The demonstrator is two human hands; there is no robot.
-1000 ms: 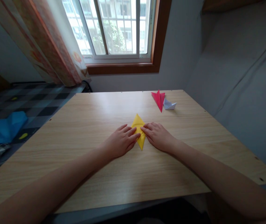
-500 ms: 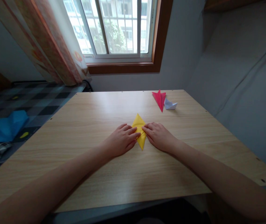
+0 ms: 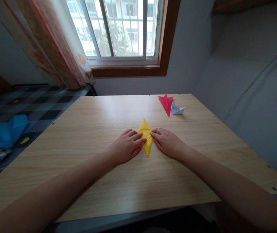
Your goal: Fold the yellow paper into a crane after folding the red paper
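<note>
Yellow paper: is lying on the table between the two hands, its long points aiming toward the window and back toward the person; creases are crossing its middle.
Left hand: is resting palm down, fingers slightly spread, the fingertips covering the paper's left side.
Right hand: is touching the paper's right edge with its fingertips, the fingers lying close together; whether they are pinching the edge, I cannot tell.
Red paper: is lying beyond the right hand, near the table's far edge, its narrow tip pointing toward the person.
White boat: is sitting just to the right of the red paper; whether the two are touching is unclear.
Blue paper: is lying on the checked bed, left of the table.
Curtain: is hanging left of the window.
</note>
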